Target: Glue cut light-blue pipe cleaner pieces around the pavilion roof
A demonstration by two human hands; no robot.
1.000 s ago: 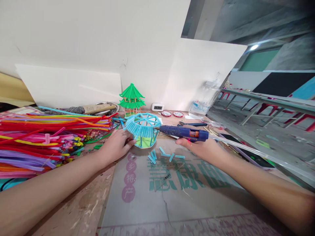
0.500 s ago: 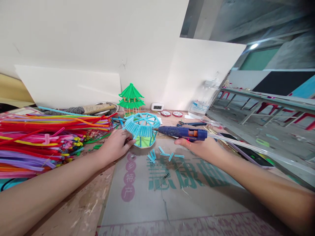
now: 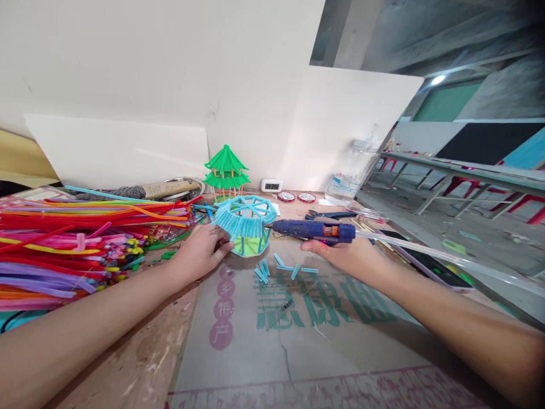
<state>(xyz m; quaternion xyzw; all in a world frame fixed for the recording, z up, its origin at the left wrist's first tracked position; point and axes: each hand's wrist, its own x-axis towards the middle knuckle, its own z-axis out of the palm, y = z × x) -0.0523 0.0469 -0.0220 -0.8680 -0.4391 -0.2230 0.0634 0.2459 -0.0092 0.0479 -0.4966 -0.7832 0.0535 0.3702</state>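
Note:
My right hand [image 3: 340, 253] is closed around a blue hot glue gun [image 3: 310, 230], with a long clear glue stick [image 3: 430, 253] running out of its back. The gun's nozzle points left and meets the edge of a light-blue pavilion model [image 3: 242, 221], built from pipe cleaner pieces with an open spoked top and a green base. My left hand [image 3: 204, 250] grips the model's left side between thumb and fingers. Several short light-blue pipe cleaner pieces [image 3: 293, 270] lie on the printed plastic sheet [image 3: 230, 363] in front of it.
Bundles of coloured pipe cleaners [image 3: 63, 244] fill the left side. Behind the model stand a green pagoda [image 3: 227, 173], a small digital clock [image 3: 271, 185] and two red-rimmed discs [image 3: 296, 196]. Pliers [image 3: 332, 215], a clear bottle [image 3: 349, 173] and a phone [image 3: 430, 264] sit to the right.
Almost nothing differs; the whole view has shifted very slightly. Both hands keep their holds, and the glue gun's nozzle stays at the model's edge.

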